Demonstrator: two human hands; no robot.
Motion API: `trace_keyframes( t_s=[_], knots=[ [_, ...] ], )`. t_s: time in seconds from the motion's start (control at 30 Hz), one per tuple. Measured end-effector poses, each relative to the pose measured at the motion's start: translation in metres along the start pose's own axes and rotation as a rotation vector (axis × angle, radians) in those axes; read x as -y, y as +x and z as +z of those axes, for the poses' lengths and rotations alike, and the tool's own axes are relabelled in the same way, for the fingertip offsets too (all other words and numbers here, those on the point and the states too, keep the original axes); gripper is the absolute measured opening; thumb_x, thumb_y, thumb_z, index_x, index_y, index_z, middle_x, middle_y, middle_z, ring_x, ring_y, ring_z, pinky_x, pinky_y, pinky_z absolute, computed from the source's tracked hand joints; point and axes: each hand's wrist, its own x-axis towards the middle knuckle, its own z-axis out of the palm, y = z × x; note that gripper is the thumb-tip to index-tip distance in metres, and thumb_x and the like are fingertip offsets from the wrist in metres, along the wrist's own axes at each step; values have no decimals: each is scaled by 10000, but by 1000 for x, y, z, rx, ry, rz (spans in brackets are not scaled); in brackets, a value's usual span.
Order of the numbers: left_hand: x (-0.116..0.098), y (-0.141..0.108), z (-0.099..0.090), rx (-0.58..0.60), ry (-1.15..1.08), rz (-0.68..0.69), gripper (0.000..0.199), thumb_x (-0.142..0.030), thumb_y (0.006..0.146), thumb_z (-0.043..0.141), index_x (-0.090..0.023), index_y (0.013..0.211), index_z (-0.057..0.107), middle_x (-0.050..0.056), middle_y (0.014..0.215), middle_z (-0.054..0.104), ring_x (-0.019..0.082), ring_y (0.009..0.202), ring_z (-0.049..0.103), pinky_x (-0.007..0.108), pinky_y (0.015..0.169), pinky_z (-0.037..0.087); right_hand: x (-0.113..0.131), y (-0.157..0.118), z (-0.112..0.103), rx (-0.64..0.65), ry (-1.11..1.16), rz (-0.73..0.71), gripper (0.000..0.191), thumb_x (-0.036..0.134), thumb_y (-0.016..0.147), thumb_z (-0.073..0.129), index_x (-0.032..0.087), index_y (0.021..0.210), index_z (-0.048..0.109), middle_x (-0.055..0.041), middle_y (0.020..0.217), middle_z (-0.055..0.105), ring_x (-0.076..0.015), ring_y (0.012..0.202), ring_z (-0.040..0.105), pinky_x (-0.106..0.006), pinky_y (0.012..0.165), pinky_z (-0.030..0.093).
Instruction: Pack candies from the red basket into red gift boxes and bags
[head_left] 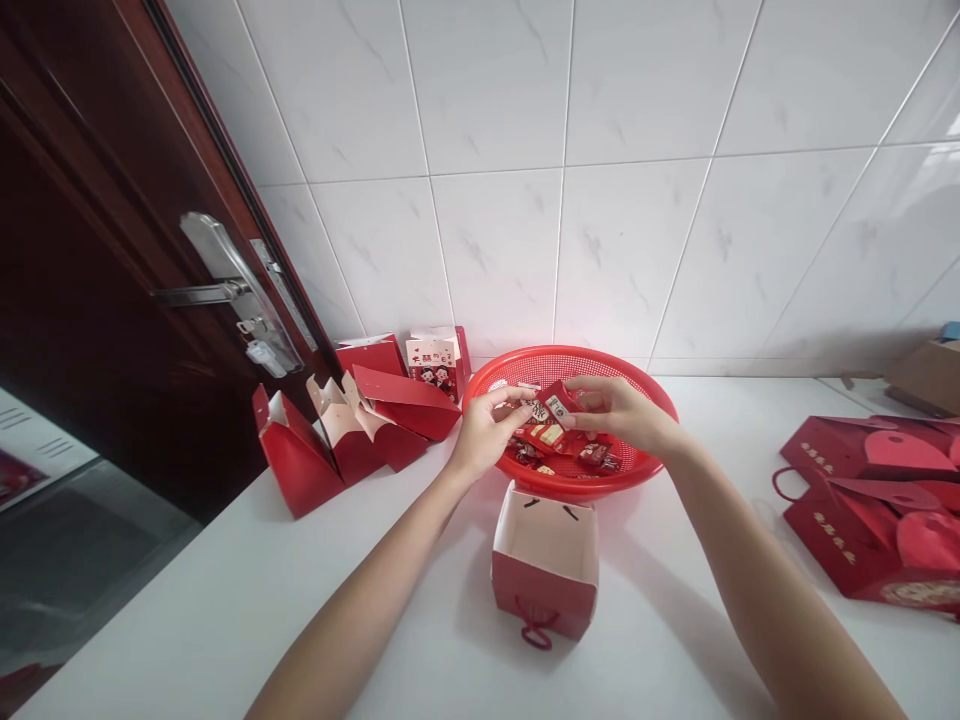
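Both of my hands are over a red mesh basket that holds wrapped sweets. My right hand pinches a small red packet with a pale label. The fingers of my left hand are closed on a red-and-white packet just beside it. In front of the basket, nearer to me, stands an open red box with a pale inside and a red cord loop on its front; its bottom is partly hidden by its front wall.
Several open red boxes stand at the left, near a dark door with a metal handle. Closed red boxes lie at the right, with a brown carton behind. A tiled wall bounds the white table.
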Motion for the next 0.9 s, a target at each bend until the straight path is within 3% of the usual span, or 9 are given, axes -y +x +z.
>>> trace_keyframes(
  t_s=[0.1, 0.23, 0.3, 0.4, 0.47, 0.6, 0.77, 0.9],
  knots=[
    [1, -1, 0, 8, 0, -4, 276, -308, 698, 813, -188, 947, 798, 83, 1064, 780, 262, 1004, 715, 385, 909, 565, -3, 2, 3, 26, -77, -6, 354, 374, 790, 793, 218, 1101, 726, 77, 516, 523, -116, 477, 498, -250, 451, 389],
    [1, -1, 0, 26, -29, -44, 275, -279, 704, 793, -179, 960, 803, 89, 1064, 792, 278, 1003, 725, 409, 908, 579, -3, 2, 6, 61, -149, -21, 396, 375, 850, 717, 223, 1215, 709, 17, 644, 670, -168, 572, 611, -282, 513, 470],
    [0, -1, 0, 11, -22, -44, 256, -264, 705, 790, -172, 943, 806, 87, 1020, 799, 275, 985, 731, 413, 927, 574, -3, 2, 7, -19, -193, -121, 275, 376, 875, 681, 225, 1093, 753, -21, 749, 718, -201, 666, 660, -316, 583, 512],
    [-1, -1, 0, -15, -12, -65, 230, -241, 703, 788, -166, 919, 809, 85, 968, 804, 271, 949, 739, 417, 930, 573, -5, 4, 10, -253, -337, -281, 175, 314, 899, 632, 242, 956, 781, -50, 892, 748, -225, 772, 675, -361, 698, 535],
    [-3, -1, 1, -23, -35, -84, 220, -213, 695, 777, -170, 908, 812, 80, 966, 808, 272, 955, 741, 419, 933, 576, -9, 5, 12, -333, -495, -355, 218, 249, 905, 588, 265, 961, 798, -59, 935, 744, -227, 792, 667, -362, 703, 524],
    [-6, -2, 2, -47, -101, -108, 223, -162, 672, 721, -182, 872, 818, 59, 961, 811, 269, 981, 738, 419, 942, 583, -20, 9, 18, -374, -748, -464, 360, 202, 934, 475, 281, 1004, 818, -99, 1005, 733, -239, 815, 671, -356, 651, 516],
    [-7, -2, 2, -74, -162, -138, 211, -182, 668, 674, -177, 820, 820, 56, 940, 807, 267, 926, 733, 428, 888, 605, -26, 10, 25, -380, -712, -495, 416, 200, 957, 423, 295, 1111, 798, -80, 1224, 721, -278, 1076, 697, -414, 842, 596],
    [-5, -2, 1, -66, -159, -125, 255, -270, 649, 813, -166, 882, 821, 72, 925, 806, 284, 930, 738, 453, 918, 589, -27, 10, 27, -350, -635, -477, 418, 199, 946, 443, 305, 1177, 775, -46, 1323, 691, -281, 1196, 667, -449, 996, 573]
  ],
)
